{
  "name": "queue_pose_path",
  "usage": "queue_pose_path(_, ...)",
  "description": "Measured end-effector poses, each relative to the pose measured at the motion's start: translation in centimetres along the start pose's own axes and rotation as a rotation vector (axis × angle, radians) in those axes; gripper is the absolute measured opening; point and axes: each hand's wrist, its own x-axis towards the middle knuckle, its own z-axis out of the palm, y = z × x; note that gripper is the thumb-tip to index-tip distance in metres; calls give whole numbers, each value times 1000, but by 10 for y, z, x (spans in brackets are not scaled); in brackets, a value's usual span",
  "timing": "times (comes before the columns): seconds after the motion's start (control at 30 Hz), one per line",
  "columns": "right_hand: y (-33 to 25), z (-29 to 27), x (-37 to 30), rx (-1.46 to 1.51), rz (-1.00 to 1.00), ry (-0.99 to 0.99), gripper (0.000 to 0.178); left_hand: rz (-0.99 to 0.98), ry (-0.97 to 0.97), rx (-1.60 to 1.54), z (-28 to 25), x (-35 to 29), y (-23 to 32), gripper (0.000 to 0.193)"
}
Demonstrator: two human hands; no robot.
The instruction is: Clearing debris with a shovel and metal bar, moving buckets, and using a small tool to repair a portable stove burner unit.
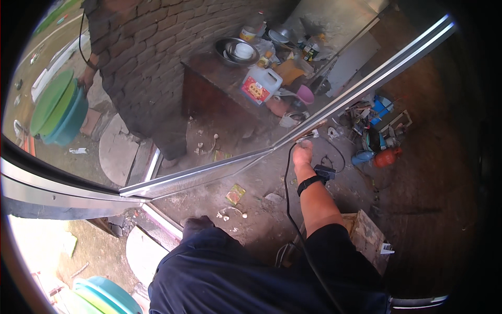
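My right hand (302, 153) reaches forward to the metal frame of a glass door (361, 86), its fingers closed at the frame's edge; the fingertips are partly hidden. A black strap with a small box (325, 171) is on that wrist, and a black cable (287, 193) runs along the arm. Low at the left are stacked plastic basins (107, 294), teal and green, cut off by the picture's edge. My left hand is not directly visible there. The door glass mirrors the basins, with my left hand (88, 79) closed on their rim.
Through the glass, a table (209, 78) bears a metal bowl (236, 51), a white jug (261, 83) and bottles. A red-orange bottle (387, 158) and clutter lie at the right. Beside my leg is a wooden box (368, 235). Litter lies by the threshold (161, 225).
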Motion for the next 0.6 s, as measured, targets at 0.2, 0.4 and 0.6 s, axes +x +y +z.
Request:
queue_pose_path(0.2, -1, -5, 14, 298, 242, -20, 33, -20, 27, -39, -13, -15, -6, 27)
queue_pose_path(0.4, 29, 13, -28, -4, 296, -599, 34, -51, 61, -100, -32, -31, -21, 27)
queue_pose_path(0.6, 10, 96, -149, -425, -295, -1087, 40, -28, 131, -247, -99, -57, -99, 29)
